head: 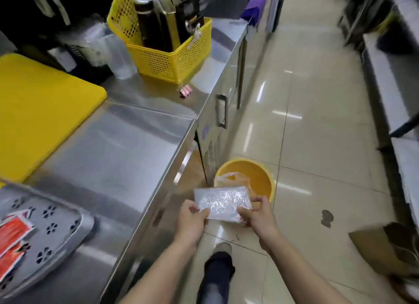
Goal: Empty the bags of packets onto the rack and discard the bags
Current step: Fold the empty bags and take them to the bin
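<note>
- Both hands are out past the edge of the steel counter (127, 145), holding a crinkly clear plastic bag (223, 204) between them.
- Left hand (191, 220) pinches the bag's near-left corner; right hand (257, 215) is clamped on its near-right edge.
- The bag sits over the floor, just in front of a yellow bucket (254, 174) with more clear plastic in it.
- Grey perforated rack (59, 231) is on the counter far left, with red packets (12, 232) lying on it, well apart from the hands.
</note>
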`<move>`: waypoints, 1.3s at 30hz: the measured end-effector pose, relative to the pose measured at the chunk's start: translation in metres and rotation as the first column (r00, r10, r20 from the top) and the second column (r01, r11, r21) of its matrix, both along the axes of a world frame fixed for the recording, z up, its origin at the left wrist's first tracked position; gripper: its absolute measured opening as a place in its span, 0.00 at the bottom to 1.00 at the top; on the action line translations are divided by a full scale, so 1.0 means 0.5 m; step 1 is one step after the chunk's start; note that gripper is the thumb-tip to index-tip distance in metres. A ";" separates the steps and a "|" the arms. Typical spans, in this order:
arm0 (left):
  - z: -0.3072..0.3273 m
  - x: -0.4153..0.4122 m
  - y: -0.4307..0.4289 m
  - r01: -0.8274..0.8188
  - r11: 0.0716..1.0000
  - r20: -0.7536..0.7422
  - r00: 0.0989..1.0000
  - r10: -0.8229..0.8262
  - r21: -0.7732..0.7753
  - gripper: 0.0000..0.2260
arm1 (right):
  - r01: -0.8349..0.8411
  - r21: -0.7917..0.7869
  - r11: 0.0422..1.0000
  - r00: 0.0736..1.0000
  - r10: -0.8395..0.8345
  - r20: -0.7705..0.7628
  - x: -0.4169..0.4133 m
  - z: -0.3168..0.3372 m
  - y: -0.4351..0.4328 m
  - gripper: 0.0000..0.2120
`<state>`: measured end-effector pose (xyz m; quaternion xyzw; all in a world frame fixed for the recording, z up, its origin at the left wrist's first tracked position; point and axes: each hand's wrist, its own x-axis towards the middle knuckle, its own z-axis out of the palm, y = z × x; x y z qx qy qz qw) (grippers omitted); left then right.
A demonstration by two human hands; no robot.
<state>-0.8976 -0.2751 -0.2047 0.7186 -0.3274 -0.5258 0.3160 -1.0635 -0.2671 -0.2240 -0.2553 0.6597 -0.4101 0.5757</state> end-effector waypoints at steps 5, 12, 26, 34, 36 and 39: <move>-0.108 -0.080 -0.127 0.140 0.988 0.015 0.990 -0.142 0.070 0.06 | 0.105 0.087 0.991 0.987 -0.093 -0.127 -0.052 -0.092 -0.084 0.15; -0.338 -0.170 -0.285 0.276 0.935 0.131 0.942 -0.309 0.220 0.03 | 0.124 0.255 0.959 0.970 -0.063 -0.233 -0.101 -0.337 -0.197 0.11; -0.938 -0.216 -0.478 0.667 0.307 0.457 -0.056 -0.888 0.679 0.33 | 0.127 0.618 0.776 0.986 -0.166 0.005 -0.120 -0.945 -0.394 0.20; -0.737 -0.207 -0.525 0.816 0.321 0.617 -0.055 -0.785 0.481 0.26 | -0.206 0.387 0.899 0.885 0.340 -0.319 -0.157 -0.733 -0.442 0.32; -0.637 -0.211 -0.554 0.825 0.343 0.642 -0.031 -0.766 0.449 0.26 | -0.249 0.296 0.922 0.841 0.357 -0.406 -0.170 -0.626 -0.475 0.32; -0.469 -0.226 -0.598 0.846 0.386 0.718 0.005 -0.696 0.367 0.25 | -0.341 0.208 0.917 0.767 0.399 -0.503 -0.195 -0.448 -0.532 0.32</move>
